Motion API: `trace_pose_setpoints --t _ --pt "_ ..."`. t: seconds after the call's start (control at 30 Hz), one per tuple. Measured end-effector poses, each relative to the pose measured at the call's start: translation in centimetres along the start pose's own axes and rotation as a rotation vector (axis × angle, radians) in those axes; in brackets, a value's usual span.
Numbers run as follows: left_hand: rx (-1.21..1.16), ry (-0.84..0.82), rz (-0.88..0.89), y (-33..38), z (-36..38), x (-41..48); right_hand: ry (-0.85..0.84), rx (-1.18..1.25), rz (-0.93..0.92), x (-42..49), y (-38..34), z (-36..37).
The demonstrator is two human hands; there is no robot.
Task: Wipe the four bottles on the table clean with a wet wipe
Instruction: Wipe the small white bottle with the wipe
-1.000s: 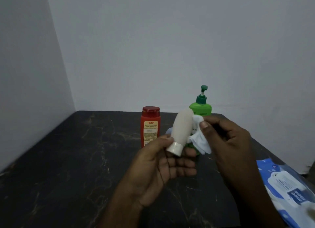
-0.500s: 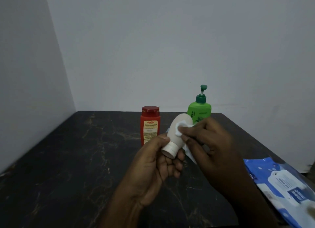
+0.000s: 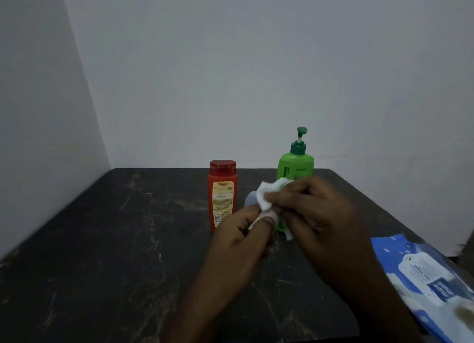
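The white bottle (image 3: pixel 264 214), pale and mostly hidden, is held at frame centre above the tabletop (image 3: pixel 128 240), its cap end gripped by curled fingers of the left hand (image 3: pixel 238 242) while fingers of the right hand (image 3: pixel 320 214) pinch the wet wipe (image 3: pixel 268 192) round it; I judge this mid-wipe, the next move needing a turn of the bottle.

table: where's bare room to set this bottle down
Widest bare patch: table left of the red bottle, out to its left edge. Crowded among red bottle, green pump bottle, left hand and right hand; wipes pack fills the near right.
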State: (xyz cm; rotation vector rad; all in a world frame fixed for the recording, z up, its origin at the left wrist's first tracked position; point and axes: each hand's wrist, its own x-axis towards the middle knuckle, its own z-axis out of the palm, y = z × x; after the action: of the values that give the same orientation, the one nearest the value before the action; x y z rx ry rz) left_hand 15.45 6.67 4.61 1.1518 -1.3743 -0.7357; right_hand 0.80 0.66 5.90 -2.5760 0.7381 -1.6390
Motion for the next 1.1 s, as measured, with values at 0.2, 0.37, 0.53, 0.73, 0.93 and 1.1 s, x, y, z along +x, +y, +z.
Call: trace_pose_setpoints --t 0.2,0.37,0.53,0.73,0.93,1.1 --pt "0.117 0.013 0.105 0.1 -0.6 -0.4 0.078 -0.069 0.069 0.1 0.2 -0.4" --pt "0.122 -0.036 0.074 0.0 -0.9 -0.3 0.188 0.219 0.4 0.1 1.7 -0.2" --pt "0.078 -0.048 0.021 -0.4 -1.3 -0.2 0.211 0.688 0.687 0.3 3.0 -0.3" --pt "-0.21 -0.026 -0.064 -0.9 -0.8 0.2 0.187 1.08 0.909 0.6 3.1 -0.5" --pt "-0.367 0.086 -0.087 -1.2 -0.2 0.7 0.257 1.271 0.989 0.9 1.8 0.6" --pt "-0.312 0.158 -0.089 -1.2 0.4 0.9 0.403 1.272 1.015 0.8 0.7 2.6"
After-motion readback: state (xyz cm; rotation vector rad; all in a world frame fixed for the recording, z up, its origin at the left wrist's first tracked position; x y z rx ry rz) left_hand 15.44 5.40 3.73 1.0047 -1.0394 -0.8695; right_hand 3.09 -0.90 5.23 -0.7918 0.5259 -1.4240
